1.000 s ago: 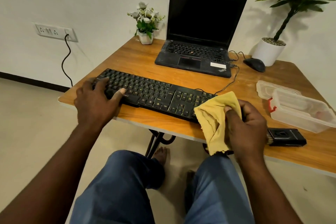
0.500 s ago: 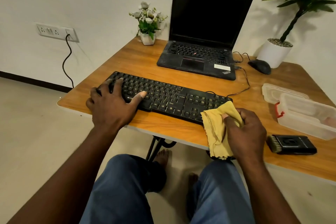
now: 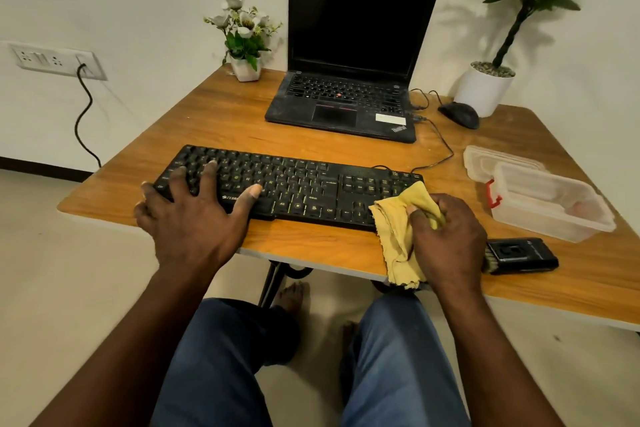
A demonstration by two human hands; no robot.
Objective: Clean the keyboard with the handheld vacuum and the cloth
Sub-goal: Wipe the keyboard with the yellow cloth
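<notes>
A black keyboard (image 3: 298, 185) lies along the front of the wooden table (image 3: 221, 121). My left hand (image 3: 194, 215) rests flat on its left end, fingers spread over the keys and thumb on the front edge. My right hand (image 3: 446, 239) grips a crumpled yellow cloth (image 3: 398, 232) at the keyboard's right front corner; part of the cloth hangs over the table edge. The small black handheld vacuum (image 3: 519, 255) lies on the table just right of my right hand, its brush end partly hidden behind the hand.
An open black laptop (image 3: 349, 55) stands behind the keyboard, a black mouse (image 3: 459, 114) to its right. A clear plastic box (image 3: 550, 204) with its lid (image 3: 485, 159) sits at the right. A flower pot (image 3: 246, 68) and a potted plant (image 3: 485, 87) stand at the back.
The view has shifted so the table sits more centred. My left hand has spread flatter over the keyboard's left end. My right hand keeps the cloth at the right corner.
</notes>
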